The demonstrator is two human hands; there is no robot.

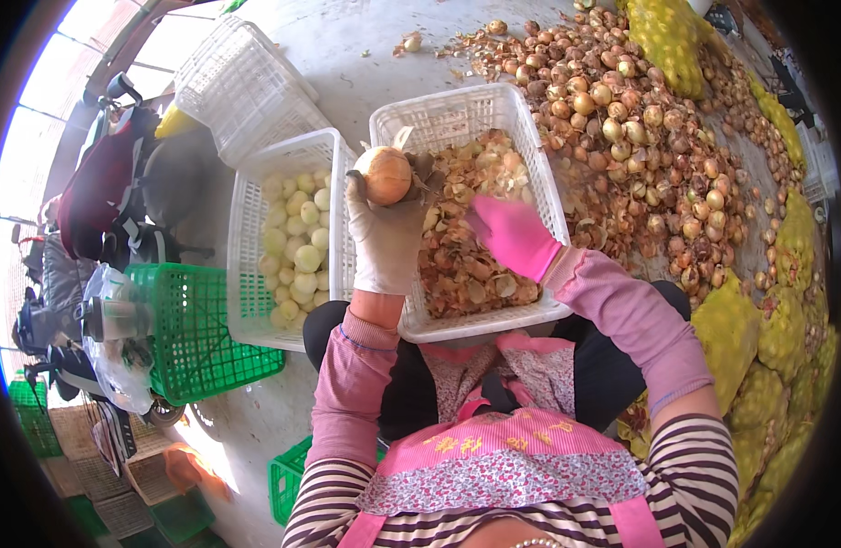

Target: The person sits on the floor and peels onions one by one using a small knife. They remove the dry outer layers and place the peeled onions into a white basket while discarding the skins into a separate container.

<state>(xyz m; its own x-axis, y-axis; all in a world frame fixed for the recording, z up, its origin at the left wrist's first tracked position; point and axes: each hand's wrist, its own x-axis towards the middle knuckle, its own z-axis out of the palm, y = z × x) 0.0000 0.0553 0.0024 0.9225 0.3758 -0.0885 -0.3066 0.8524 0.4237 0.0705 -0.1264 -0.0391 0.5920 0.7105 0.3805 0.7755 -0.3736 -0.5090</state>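
Observation:
My left hand [387,236], in a white work glove with dark fingers, grips an unpeeled brown onion [383,176] with a dry stem tip. It is raised over the near walls of two white crates. My right hand [513,236], in a pink glove, hovers above a white plastic crate [485,327] of loose onion skins [475,274]. Its fingers are curled and blurred, so whether they hold anything is unclear. To the left, a second white crate [241,288] contains many pale peeled onions [304,233].
A large heap of unpeeled onions [619,130] spreads over the floor at right, beside yellow mesh sacks [725,335]. Stacked white crates [235,82] lean behind the peeled onions. A green crate [194,335] with a plastic bag [115,356] and a parked scooter [119,185] are at left.

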